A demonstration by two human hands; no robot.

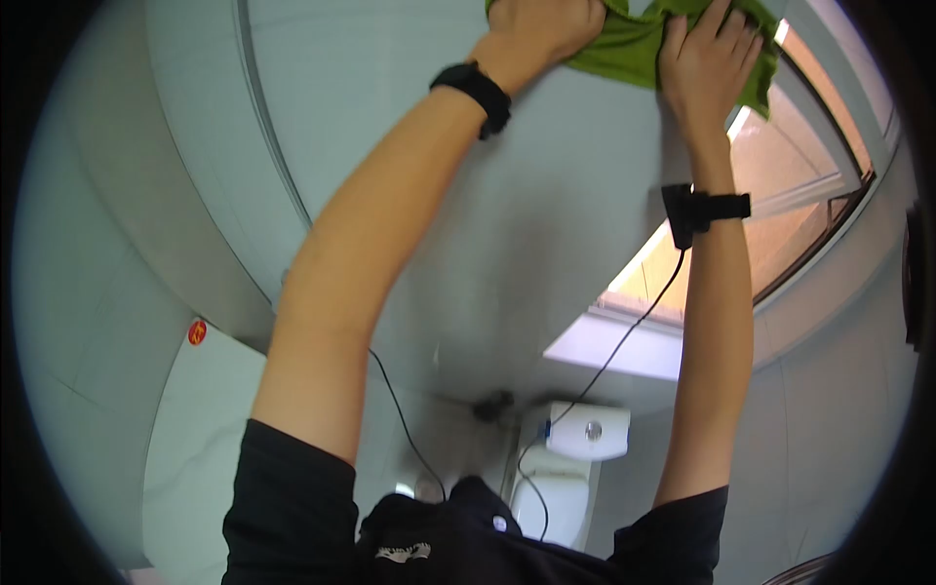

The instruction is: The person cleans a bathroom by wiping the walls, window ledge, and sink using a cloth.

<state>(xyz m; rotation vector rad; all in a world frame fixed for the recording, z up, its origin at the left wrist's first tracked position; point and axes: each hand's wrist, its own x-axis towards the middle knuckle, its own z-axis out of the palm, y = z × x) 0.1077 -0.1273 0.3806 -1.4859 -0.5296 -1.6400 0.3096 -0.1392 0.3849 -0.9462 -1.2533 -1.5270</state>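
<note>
A green cloth (pixel 624 54) lies against the pale grey tiled wall at the top of the view. My left hand (pixel 546 27) is on its left part, with the fingers curled and closed on the fabric. My right hand (pixel 712 58) rests flat on the right part of the cloth, its fingers spread. Both arms reach up, each with a black strap at the wrist, and a thin black cable hangs from the right one. The top edge of the cloth is cut off by the frame.
A window (pixel 790 166) with an open dark-edged frame is at the right, beside my right forearm. Below are a white toilet (pixel 551 502) with its cistern (pixel 588 432) and, at lower left, a white marbled surface (pixel 200 429) with a red sticker.
</note>
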